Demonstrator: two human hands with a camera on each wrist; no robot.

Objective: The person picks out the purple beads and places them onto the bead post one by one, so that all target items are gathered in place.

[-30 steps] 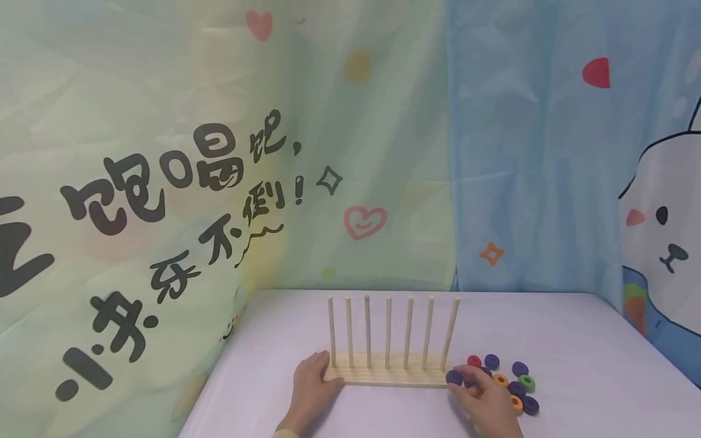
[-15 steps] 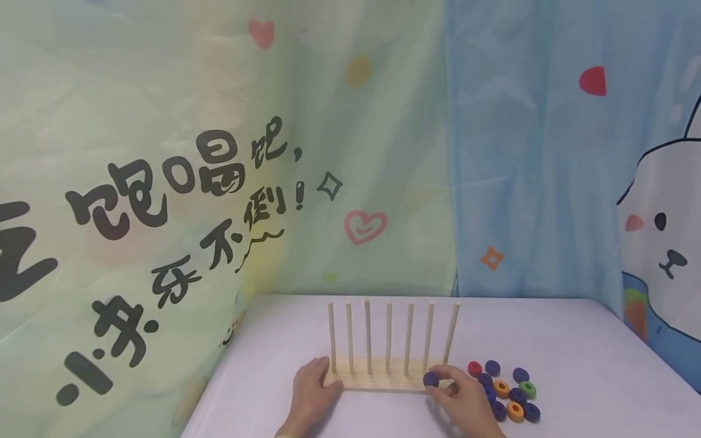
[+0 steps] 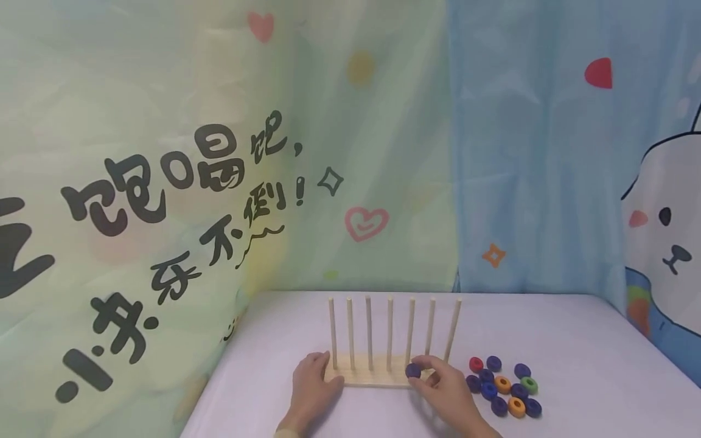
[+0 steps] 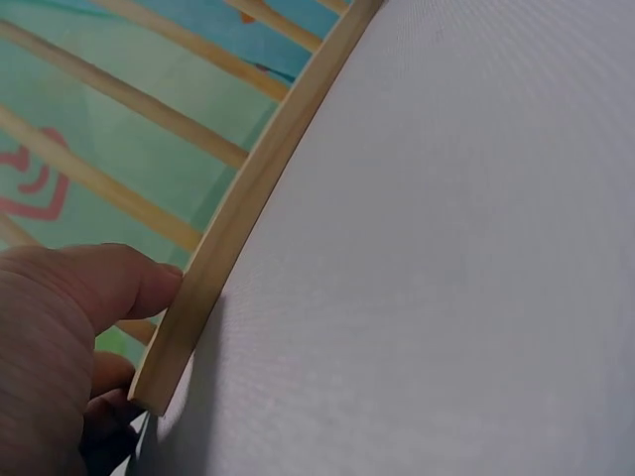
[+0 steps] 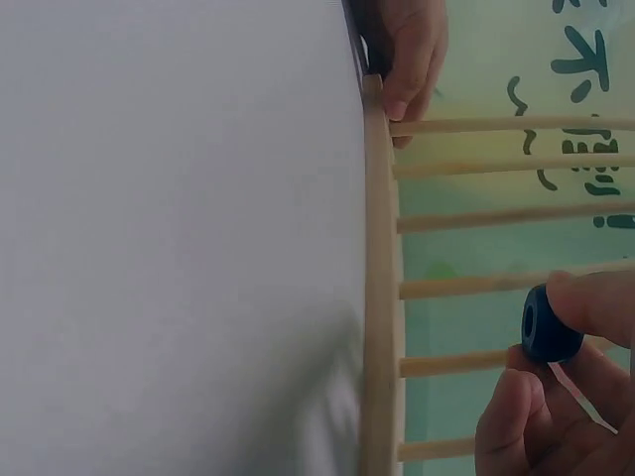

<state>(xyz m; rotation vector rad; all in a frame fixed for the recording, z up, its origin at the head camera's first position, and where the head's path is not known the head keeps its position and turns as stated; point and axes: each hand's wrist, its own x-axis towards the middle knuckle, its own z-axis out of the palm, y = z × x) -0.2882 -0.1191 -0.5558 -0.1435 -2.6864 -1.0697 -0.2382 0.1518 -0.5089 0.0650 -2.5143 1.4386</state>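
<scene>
A wooden base [image 3: 372, 378] with several upright pegs stands on the table. My left hand [image 3: 313, 389] grips its left end, and in the left wrist view the thumb of that hand [image 4: 69, 327] presses the edge of the base [image 4: 223, 238]. Between thumb and fingers, my right hand [image 3: 446, 392] pinches a dark blue bead [image 3: 413, 370] in front of the pegs on the right half. The right wrist view shows the bead [image 5: 552, 324] with its hole visible, held by the right hand [image 5: 571, 387] near the pegs, on none of them.
To the right of the base lies a loose group of beads: a red one [image 3: 476, 364], a green one [image 3: 529, 385], two orange ones [image 3: 516, 407] and several blue or purple ones [image 3: 499, 406]. A printed curtain [image 3: 383, 146] hangs behind the white table [image 3: 580, 340].
My right hand has moved left with the dark blue bead, from the base's right end to the pegs, uncovering more of the loose beads. The left hand has kept its grip.
</scene>
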